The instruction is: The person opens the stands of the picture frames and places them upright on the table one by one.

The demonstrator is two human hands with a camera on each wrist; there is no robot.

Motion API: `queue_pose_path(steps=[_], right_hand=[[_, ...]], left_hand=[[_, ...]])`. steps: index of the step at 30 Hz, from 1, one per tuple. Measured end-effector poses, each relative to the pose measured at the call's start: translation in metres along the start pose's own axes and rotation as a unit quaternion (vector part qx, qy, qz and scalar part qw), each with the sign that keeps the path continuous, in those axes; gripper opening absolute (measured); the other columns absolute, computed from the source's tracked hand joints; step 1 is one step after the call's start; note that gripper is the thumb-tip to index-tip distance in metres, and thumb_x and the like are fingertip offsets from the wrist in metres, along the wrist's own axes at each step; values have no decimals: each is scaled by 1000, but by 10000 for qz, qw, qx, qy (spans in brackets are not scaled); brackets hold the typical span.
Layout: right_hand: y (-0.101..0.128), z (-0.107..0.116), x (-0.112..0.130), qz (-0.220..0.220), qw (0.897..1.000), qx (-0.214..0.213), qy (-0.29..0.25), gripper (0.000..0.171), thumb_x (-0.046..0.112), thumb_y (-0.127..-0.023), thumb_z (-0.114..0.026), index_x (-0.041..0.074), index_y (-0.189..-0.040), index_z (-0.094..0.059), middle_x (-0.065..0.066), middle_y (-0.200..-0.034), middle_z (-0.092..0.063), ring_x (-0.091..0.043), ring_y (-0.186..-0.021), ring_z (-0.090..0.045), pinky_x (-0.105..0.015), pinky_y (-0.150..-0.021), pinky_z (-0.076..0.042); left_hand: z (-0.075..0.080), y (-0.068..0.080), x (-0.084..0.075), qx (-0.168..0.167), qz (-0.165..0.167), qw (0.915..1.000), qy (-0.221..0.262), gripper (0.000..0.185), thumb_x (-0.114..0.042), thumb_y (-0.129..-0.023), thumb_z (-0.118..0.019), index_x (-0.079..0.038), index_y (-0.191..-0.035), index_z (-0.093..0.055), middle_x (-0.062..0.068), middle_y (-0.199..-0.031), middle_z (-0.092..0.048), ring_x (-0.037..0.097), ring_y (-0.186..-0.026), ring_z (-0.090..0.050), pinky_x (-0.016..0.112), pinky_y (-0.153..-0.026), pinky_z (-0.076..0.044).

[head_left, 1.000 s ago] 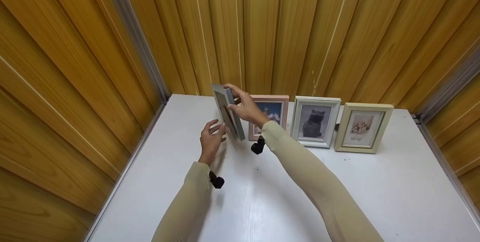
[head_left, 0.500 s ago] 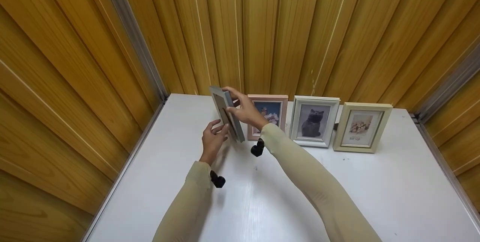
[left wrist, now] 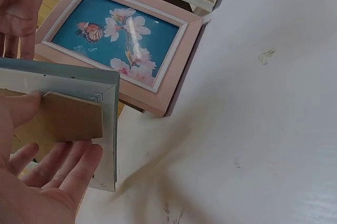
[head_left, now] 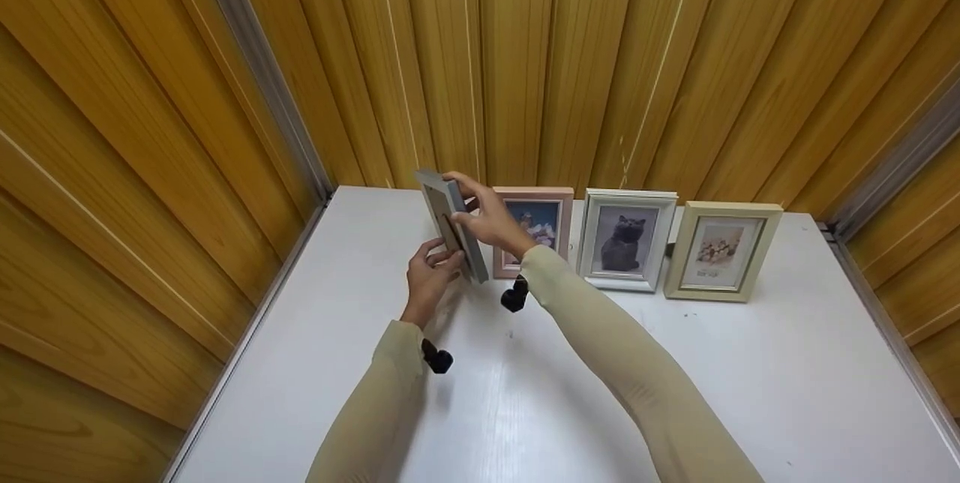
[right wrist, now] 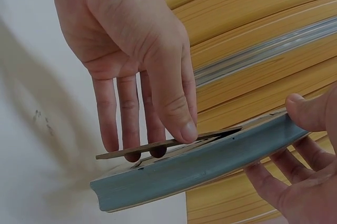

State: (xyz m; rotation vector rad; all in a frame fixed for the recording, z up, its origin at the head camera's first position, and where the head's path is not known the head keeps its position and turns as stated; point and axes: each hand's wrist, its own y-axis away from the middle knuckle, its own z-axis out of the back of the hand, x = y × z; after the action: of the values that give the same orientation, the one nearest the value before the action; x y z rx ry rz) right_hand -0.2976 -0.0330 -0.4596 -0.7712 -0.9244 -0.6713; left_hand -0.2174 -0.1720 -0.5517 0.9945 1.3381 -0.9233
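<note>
Head view: wood-panelled walls (head_left: 525,55) fill the upper frame, and a white counter (head_left: 675,393) spreads across the lower half. Three picture frames stand in a row along the counter's back edge, leaning on their stands so the pictures face forward: a cream frame (head_left: 721,250) at right, a white frame (head_left: 627,240) with a grey cat in the middle, and a pink frame (head_left: 534,226) with a butterfly and blossoms left of centre. Just left of the pink frame, above the counter in mid-frame, a grey-blue frame (head_left: 452,222) is held with its back turned toward the person, apparently so the stand can be reached. The right hand (head_left: 487,219) grips its upper edge, thumb on one side and fingers curled round the other, keeping it steady. The left hand (head_left: 429,278) pinches the brown cardboard stand (right wrist: 163,145) on the back, thumb on top and fingers beneath, lifting it a little off the backing.
</note>
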Motion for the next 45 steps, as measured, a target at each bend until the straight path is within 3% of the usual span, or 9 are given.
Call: queue_pose_path(steps=[11, 22, 31, 39, 45], right_hand=[[-1, 1, -3, 6, 10000, -18, -55, 69, -1, -95, -67, 29, -154, -47, -6, -129, -66, -25, -105, -60, -49, -92, -50], [-3, 6, 0, -176, 9997, -41, -146, 68, -1, -97, -66, 30, -154, -47, -8, -132, -64, -26, -106, -59, -50, -92, -52], [0, 5, -7, -114, 9999, 10, -122, 69, -2, -96, -66, 32, -153, -47, -9, -133, -63, -27, -107, -60, -52, -93, -53], [6, 6, -9, -130, 9999, -37, -36, 68, -2, -96, -66, 32, -152, -49, -7, -129, -63, -27, -104, -61, -47, -88, -55], [6, 7, -11, -77, 9999, -18, -123, 68, -2, -96, -66, 28, -153, -47, -12, -128, -64, -28, -102, -62, -46, -87, -56]], left_hand=[[5, -2, -4, 154, -38, 9999, -16, 52, -12, -92, -77, -3, -140, -57, 19, -117, -71, 29, -102, -72, 45, -88, -59], [23, -7, -13, 603, -150, 9978, -249, 52, -5, -95, -72, 1, -143, -53, 23, -119, -69, 37, -105, -71, 42, -84, -60], [39, -8, -15, 815, -137, 9954, -482, 53, -7, -95, -73, 0, -144, -53, 27, -121, -68, 43, -111, -66, 47, -88, -58], [50, -9, -17, 785, -74, 9947, -658, 47, -8, -94, -74, -8, -139, -60, 26, -118, -69, 23, -93, -71, 40, -78, -60], [51, -9, -16, 660, -116, 9955, -665, 46, -10, -92, -75, -8, -136, -62, 15, -106, -74, 21, -87, -70, 36, -71, -60]])
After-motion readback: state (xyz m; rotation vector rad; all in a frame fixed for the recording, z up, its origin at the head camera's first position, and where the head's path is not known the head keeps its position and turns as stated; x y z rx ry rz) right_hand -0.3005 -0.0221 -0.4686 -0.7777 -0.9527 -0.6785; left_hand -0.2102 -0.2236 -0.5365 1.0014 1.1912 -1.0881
